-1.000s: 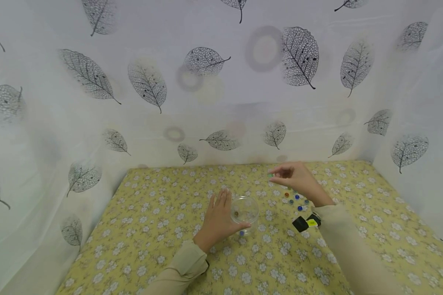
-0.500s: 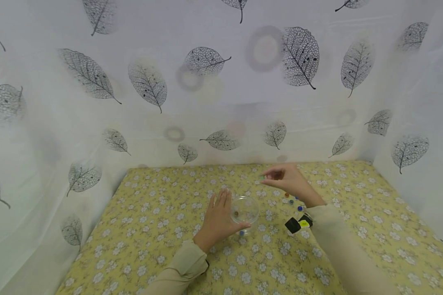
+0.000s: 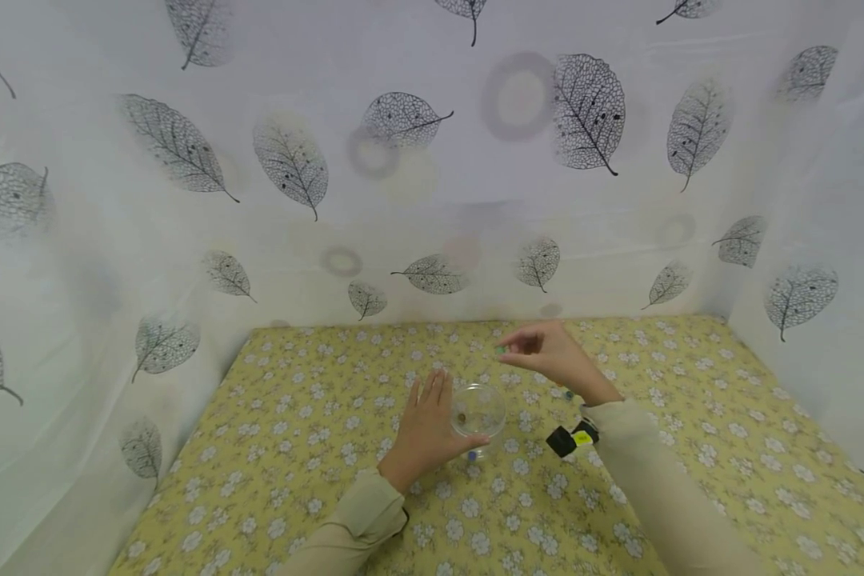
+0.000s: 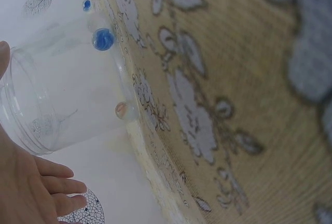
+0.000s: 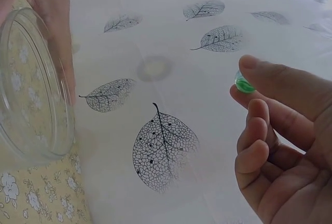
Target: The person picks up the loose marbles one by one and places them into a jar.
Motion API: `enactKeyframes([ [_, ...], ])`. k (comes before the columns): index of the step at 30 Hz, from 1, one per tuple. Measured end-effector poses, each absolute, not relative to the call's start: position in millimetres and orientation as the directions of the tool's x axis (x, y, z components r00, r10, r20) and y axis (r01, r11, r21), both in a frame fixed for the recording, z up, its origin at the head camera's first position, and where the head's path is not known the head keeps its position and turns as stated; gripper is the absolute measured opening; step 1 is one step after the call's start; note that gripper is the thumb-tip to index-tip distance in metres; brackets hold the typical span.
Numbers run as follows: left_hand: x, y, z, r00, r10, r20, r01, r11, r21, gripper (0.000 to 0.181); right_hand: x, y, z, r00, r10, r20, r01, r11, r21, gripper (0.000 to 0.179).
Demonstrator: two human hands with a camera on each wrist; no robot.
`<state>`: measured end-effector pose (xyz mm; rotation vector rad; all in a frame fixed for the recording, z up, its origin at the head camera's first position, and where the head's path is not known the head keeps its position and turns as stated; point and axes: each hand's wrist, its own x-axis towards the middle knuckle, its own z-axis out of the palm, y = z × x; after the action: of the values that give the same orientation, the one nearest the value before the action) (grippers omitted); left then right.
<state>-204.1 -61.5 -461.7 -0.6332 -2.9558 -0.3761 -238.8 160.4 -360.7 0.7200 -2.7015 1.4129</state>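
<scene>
A clear plastic jar [image 3: 484, 410] stands upright on the cloth with its mouth uncovered. My left hand [image 3: 426, 440] rests against its left side, fingers straight and the thumb across the near side. Through the jar's wall, the left wrist view shows a blue marble [image 4: 102, 39] and a clear-and-orange marble [image 4: 122, 110] at the bottom. Up and to the right of the jar, my right hand [image 3: 550, 362] pinches a green marble [image 5: 244, 82] between thumb and index finger. Its other fingers are curled loosely, and the marble is held in the air, apart from the jar.
A loose marble [image 3: 569, 395] shows on the table below my right wrist; the forearm hides others. Yellow flowered cloth [image 3: 317, 448] covers the table. A white leaf-printed curtain [image 3: 468, 192] hangs behind and at both sides.
My right hand has moved left toward the jar with the green marble, and its forearm now covers most of the loose marbles. The left hand and the jar stay in place.
</scene>
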Motion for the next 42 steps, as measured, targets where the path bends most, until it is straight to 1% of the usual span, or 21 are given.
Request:
enactKeyframes([
  [8,-204.3,-61.5,-460.7,-0.904,0.397,0.161,0.424,0.881,0.207,0.115,-239.4,154.8,-364.2,-0.880,-0.412,0.236,-0.430,0.481,-0.764,0.020],
  [17,-203.8,-61.5,-459.4,-0.908,0.392,0.145,0.416,0.879,0.233,0.115,-240.3,152.7,-366.8,-0.878,-0.432,0.208,-0.409,0.448,-0.795,0.022],
  [24,-203.0,-61.4,-458.1,-0.908,0.390,0.153,0.417,0.879,0.231,0.115,-240.0,150.1,-367.2,-0.880,-0.433,0.195,-0.406,0.474,-0.781,0.023],
  [30,-204.1,-61.6,-460.8,-0.906,0.391,0.161,0.420,0.875,0.239,0.115,-240.5,148.8,-369.0,-0.876,-0.443,0.191,-0.410,0.473,-0.780,0.020],
  [42,-203.6,-61.8,-460.6,-0.909,0.390,0.150,0.416,0.877,0.242,0.115,-238.2,150.1,-368.6,-0.884,-0.425,0.193,-0.398,0.471,-0.787,0.021],
])
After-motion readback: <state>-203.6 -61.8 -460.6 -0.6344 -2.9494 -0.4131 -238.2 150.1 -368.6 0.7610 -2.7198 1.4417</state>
